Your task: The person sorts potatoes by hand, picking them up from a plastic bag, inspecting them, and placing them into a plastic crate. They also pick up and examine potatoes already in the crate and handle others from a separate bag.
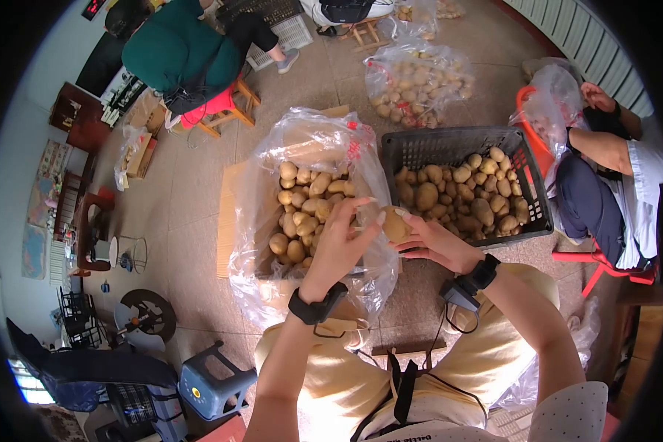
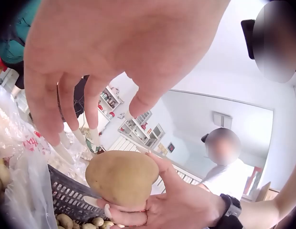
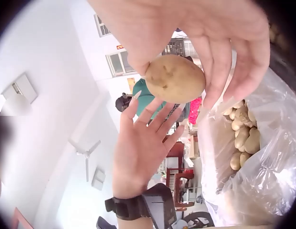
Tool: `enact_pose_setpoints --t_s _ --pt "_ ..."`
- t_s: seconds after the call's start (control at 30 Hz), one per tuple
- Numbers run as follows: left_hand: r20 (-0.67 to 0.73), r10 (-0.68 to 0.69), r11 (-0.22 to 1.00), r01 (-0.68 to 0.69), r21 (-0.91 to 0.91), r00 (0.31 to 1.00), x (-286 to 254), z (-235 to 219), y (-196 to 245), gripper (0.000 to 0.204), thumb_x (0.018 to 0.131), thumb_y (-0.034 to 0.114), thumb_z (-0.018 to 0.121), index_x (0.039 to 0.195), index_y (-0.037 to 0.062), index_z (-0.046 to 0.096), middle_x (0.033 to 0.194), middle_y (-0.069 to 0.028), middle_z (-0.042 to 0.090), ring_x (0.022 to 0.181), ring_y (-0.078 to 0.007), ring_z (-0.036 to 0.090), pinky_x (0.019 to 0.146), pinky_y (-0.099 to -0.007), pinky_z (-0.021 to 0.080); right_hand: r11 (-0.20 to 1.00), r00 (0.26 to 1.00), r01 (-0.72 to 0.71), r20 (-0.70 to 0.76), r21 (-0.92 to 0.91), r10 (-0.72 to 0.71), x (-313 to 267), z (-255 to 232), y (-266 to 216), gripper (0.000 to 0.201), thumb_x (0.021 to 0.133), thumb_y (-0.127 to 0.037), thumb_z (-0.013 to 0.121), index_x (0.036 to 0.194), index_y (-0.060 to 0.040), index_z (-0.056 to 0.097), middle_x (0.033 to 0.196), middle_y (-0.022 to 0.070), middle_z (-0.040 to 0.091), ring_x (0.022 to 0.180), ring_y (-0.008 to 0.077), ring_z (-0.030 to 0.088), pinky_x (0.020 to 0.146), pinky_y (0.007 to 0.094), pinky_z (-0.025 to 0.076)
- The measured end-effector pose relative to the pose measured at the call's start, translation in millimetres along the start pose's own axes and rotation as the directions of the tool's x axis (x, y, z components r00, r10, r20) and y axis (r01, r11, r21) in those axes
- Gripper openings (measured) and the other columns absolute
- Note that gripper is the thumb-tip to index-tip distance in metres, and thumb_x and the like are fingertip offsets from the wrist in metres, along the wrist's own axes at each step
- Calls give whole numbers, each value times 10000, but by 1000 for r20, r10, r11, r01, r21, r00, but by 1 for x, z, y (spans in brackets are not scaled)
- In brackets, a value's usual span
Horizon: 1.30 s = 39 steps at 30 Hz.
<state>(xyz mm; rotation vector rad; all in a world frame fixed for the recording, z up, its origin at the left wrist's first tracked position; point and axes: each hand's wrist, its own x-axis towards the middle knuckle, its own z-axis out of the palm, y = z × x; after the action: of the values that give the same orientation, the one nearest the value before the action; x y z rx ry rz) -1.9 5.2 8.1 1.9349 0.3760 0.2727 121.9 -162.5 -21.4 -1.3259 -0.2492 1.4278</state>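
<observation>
One potato (image 1: 395,223) gripped in the right hand (image 1: 433,243), left hand (image 1: 340,243) spread open beside it, above the plastic bag (image 1: 258,221), red print unreadable.

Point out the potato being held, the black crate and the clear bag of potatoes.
potato (image 1: 395,224), head view, on its bare skin left of the right hand's fingers.
black crate (image 1: 449,144), head view, on its far mesh wall.
clear bag (image 1: 313,136), head view, on the plastic above the potatoes.
</observation>
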Motion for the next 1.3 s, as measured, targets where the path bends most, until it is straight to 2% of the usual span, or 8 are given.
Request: enact_pose_setpoints --t_s 0.27,0.47,0.67,0.77,0.97,1.03,1.17,1.3 --pt "186 130 974 -160 159 974 -5 12 1 725 781 206 745 1382 73 361 1289 -126 468 1195 -227 454 964 -338 386 994 996 -24 83 109 15 5 -6 9 672 886 -609 462 1221 -29 519 1145 68 581 1061 158 535 973 306 413" --pt "156 104 969 -136 208 982 -6 21 9 749 748 283 738 1336 -18 386 1214 -235 526 1110 -348 556 904 -384 463 954 972 -130 223 269 70 0 -8 7 624 905 -568 463 1230 -35 476 1172 71 540 1090 161 503 980 324 407" --pt "76 116 938 -134 319 990 -3 21 2 711 718 370 757 1245 -26 493 1109 -232 590 1037 -356 584 872 -384 474 955 984 -153 132 253 123 2 -2 10 698 907 -613 408 1189 10 545 1180 91 572 1080 180 528 983 331 412" --pt "44 133 921 -140 365 990 -2 19 0 592 702 241 775 1192 -5 552 1058 -159 629 1001 -253 610 844 -339 480 964 976 -167 175 205 132 -2 -2 7 702 904 -621 399 1155 16 552 1134 107 586 1071 192 538 964 339 436" --pt "76 -66 912 29 409 995 3 0 -4 549 665 397 777 1031 12 638 996 -181 638 933 -314 618 775 -396 505 976 934 -217 286 -17 213 5 -13 14 868 896 -698 187 1292 11 496 1251 107 567 1134 191 511 962 321 427" --pt "-73 86 682 -5 731 994 7 -5 -29 531 643 403 781 985 26 632 955 -173 636 909 -311 614 747 -407 515 970 951 -186 220 -155 218 4 -14 13 859 918 -661 138 1222 18 567 1182 108 613 1065 196 544 936 331 456" --pt "-105 93 521 41 852 990 13 -10 -77 573 615 438 784 987 35 616 957 -171 629 912 -316 608 744 -412 520 960 983 -68 146 -270 110 0 -15 12 767 947 -611 207 1174 0 613 1158 126 624 1044 215 578 931 324 463" --pt "-97 -187 489 178 854 977 15 -11 -106 653 593 462 779 1053 39 590 1048 -178 596 1004 -330 577 830 -424 501 967 990 -58 108 -249 88 1 -21 11 716 953 -590 245 1156 -20 629 1141 126 632 1049 220 577 927 325 465"
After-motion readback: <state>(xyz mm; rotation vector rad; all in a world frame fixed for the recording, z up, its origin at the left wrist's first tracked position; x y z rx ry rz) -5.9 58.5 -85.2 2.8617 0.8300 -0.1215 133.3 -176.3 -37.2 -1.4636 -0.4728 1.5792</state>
